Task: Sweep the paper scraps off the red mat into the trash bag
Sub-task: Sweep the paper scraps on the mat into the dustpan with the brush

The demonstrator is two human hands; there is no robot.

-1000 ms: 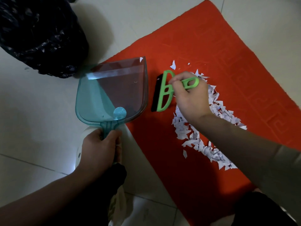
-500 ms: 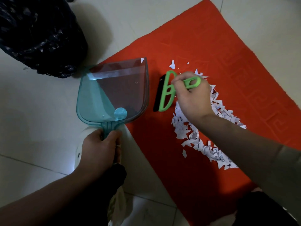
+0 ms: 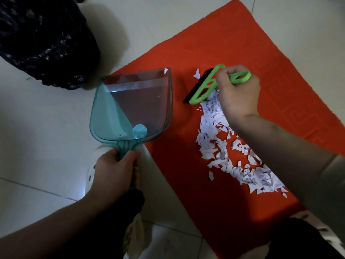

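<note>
Red mat (image 3: 242, 43) carries paper scraps (image 3: 212, 128): long band running from right fingers (image 3: 224, 75) back under wrist toward body. Right hand (image 3: 237, 90) nearer scraps, clamped on green brush (image 3: 205, 86) handle, bristle edge at band's far end. Left hand (image 3: 115, 171) wrapped round teal dustpan (image 3: 134, 107) handle, pan just left of brush, clear of scraps. Trash bag (image 3: 43, 38) beyond pan, far-left of left fingers. No legible writing; print on scraps too small.

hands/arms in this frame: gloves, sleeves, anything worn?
No gloves: the left hand and right hand are bare, with no ring, watch or band in view. The left forearm is bare to the frame edge. The right forearm is bare up to a pale grey-green sleeve near the elbow. The light is dim.
</note>
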